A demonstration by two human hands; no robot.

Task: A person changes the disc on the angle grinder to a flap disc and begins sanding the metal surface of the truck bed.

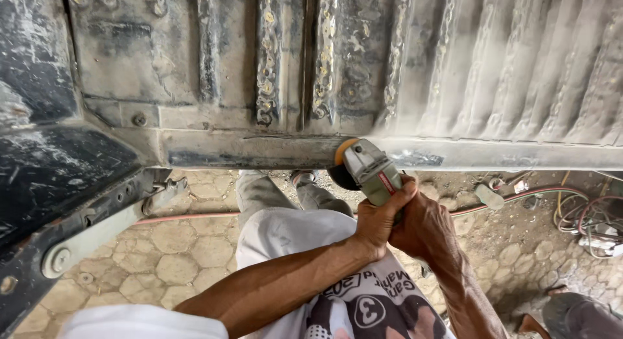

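Note:
Both of my hands grip a grey angle grinder (368,171) at the middle of the view. My left hand (379,221) wraps the tool's body from the left, and my right hand (422,225) clasps it from the right. The grinder's orange-edged disc (342,158) touches the lower lip of a dusty metal vehicle panel (272,147) in front of me. Pale dust spreads over the ribbed metal (519,73) to the right of the disc. My legs (279,202) in grey trousers show below the panel.
A black metal bracket with bolts (71,202) juts out at lower left. A red hose (195,217) and a tangle of coloured cables (584,215) lie on the hexagonal paving (169,254). Another person's leg (577,316) is at lower right.

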